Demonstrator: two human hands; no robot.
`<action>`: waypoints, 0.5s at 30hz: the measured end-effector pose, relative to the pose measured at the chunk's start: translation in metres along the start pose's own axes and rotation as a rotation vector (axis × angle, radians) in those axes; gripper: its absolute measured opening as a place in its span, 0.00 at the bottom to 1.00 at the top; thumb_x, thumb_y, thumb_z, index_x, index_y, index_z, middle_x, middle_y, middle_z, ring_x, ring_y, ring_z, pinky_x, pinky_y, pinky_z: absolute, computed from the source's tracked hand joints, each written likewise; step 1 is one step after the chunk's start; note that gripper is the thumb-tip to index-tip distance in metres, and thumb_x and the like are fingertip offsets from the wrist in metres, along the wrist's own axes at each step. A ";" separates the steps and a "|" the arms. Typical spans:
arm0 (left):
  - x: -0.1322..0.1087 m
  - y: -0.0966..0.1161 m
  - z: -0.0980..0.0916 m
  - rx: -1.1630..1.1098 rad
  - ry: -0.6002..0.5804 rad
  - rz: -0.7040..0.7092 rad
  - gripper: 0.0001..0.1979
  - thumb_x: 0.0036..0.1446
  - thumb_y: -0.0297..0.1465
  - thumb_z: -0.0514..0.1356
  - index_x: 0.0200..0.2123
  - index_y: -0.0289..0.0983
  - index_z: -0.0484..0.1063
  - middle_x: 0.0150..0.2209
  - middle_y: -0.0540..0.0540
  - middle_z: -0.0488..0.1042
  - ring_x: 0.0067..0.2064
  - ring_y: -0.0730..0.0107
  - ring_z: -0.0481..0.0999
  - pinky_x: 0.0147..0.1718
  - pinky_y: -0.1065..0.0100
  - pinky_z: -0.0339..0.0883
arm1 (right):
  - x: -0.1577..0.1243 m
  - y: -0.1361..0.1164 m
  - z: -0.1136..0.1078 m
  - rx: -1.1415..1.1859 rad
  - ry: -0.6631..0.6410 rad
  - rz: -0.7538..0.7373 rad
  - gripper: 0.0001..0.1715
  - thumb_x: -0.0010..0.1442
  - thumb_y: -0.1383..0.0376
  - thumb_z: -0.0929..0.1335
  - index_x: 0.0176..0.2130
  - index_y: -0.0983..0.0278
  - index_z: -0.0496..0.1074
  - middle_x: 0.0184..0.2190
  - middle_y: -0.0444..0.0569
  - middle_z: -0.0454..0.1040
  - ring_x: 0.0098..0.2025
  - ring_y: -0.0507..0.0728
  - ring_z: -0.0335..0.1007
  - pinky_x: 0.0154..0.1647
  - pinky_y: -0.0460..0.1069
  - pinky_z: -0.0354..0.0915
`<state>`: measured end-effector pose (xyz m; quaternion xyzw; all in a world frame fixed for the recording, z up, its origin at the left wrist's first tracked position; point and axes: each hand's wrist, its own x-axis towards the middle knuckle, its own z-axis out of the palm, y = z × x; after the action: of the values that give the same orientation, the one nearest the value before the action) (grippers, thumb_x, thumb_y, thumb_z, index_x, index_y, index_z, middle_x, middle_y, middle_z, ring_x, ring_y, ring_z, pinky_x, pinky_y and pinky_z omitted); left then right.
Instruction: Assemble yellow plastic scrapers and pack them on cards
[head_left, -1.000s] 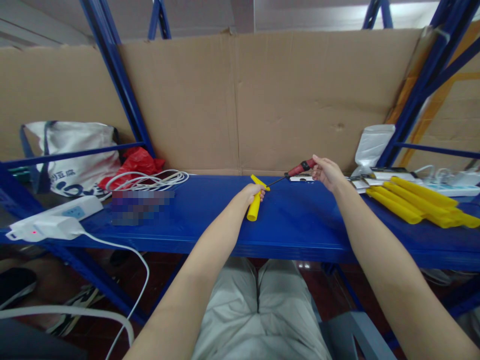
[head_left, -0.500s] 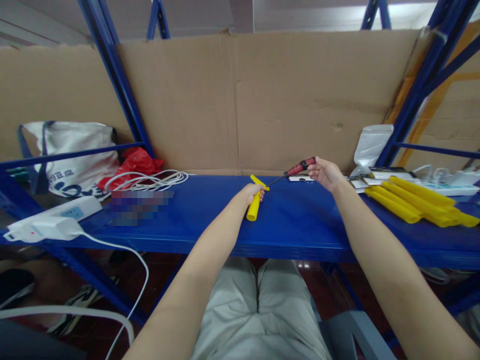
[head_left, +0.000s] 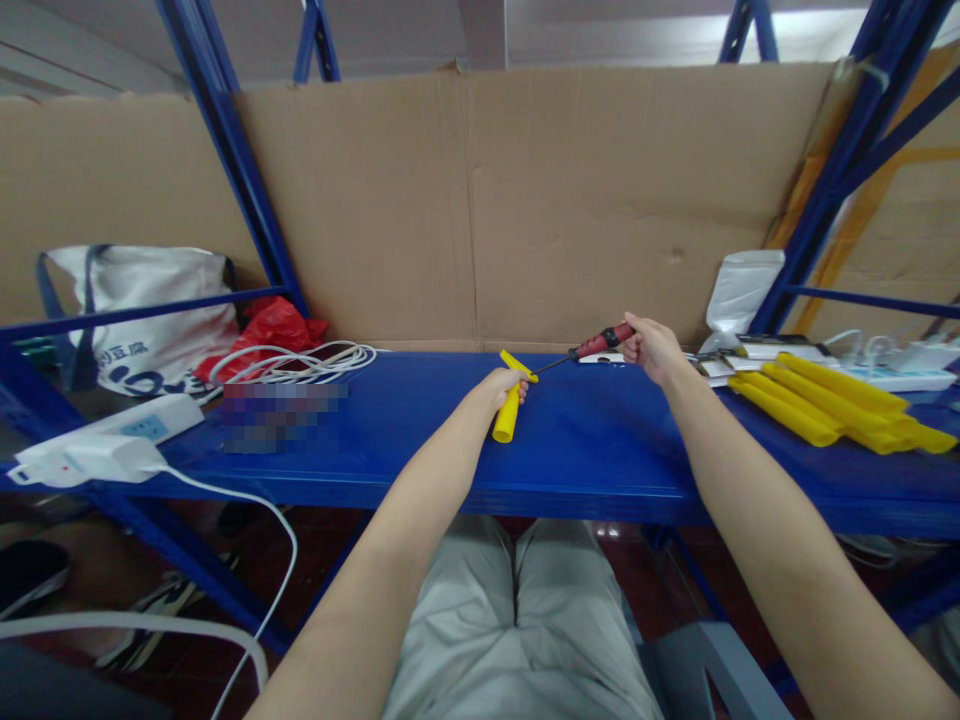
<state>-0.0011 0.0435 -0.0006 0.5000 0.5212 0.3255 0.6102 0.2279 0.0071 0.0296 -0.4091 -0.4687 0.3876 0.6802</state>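
Observation:
My left hand (head_left: 511, 386) is closed around a yellow plastic piece (head_left: 506, 420) with a tube-like handle and a crosspiece at its far end. It is held over the blue bench (head_left: 600, 440), tilted. A screwdriver (head_left: 600, 343) with a red and black handle points left and down, its thin shaft reaching the yellow piece beside my left fingers. My right hand (head_left: 651, 346) pinches the back end of the screwdriver's handle. The exact spot where the tip meets the piece is too small to make out.
Several yellow tubes (head_left: 832, 400) lie at the right, before small boxes and a white pouch (head_left: 742, 295). A white power strip (head_left: 112, 440), coiled white cable (head_left: 315, 362), red plastic bag (head_left: 276, 328) and cloth bag (head_left: 150, 310) are at the left. Cardboard (head_left: 562, 200) walls the back.
My right fingers have shifted slightly on the end of the screwdriver's handle. My left hand and the yellow piece stay in place.

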 end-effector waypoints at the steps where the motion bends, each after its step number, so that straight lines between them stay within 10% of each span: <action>1: -0.001 0.000 0.000 0.001 0.001 0.002 0.06 0.61 0.21 0.50 0.36 0.31 0.65 0.14 0.57 0.57 0.14 0.81 0.56 0.14 0.77 0.51 | -0.001 -0.001 0.000 0.001 -0.008 0.003 0.16 0.54 0.56 0.70 0.27 0.63 0.64 0.09 0.35 0.57 0.11 0.46 0.51 0.11 0.41 0.50; 8: -0.003 0.001 0.000 -0.010 -0.009 -0.011 0.06 0.61 0.22 0.49 0.36 0.31 0.66 0.15 0.57 0.58 0.14 0.82 0.56 0.15 0.77 0.51 | -0.008 -0.009 0.008 0.079 -0.049 0.062 0.08 0.61 0.65 0.65 0.29 0.64 0.65 0.19 0.42 0.70 0.17 0.46 0.64 0.19 0.41 0.62; 15: -0.002 0.001 0.001 0.001 0.002 -0.006 0.07 0.61 0.21 0.49 0.35 0.31 0.66 0.15 0.56 0.57 0.15 0.81 0.56 0.15 0.77 0.51 | -0.005 -0.006 0.008 0.005 0.072 0.050 0.14 0.56 0.64 0.69 0.25 0.63 0.60 0.13 0.37 0.61 0.13 0.46 0.56 0.12 0.41 0.53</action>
<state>-0.0009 0.0416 0.0006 0.4986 0.5235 0.3240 0.6103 0.2197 0.0024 0.0351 -0.4327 -0.4328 0.3906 0.6877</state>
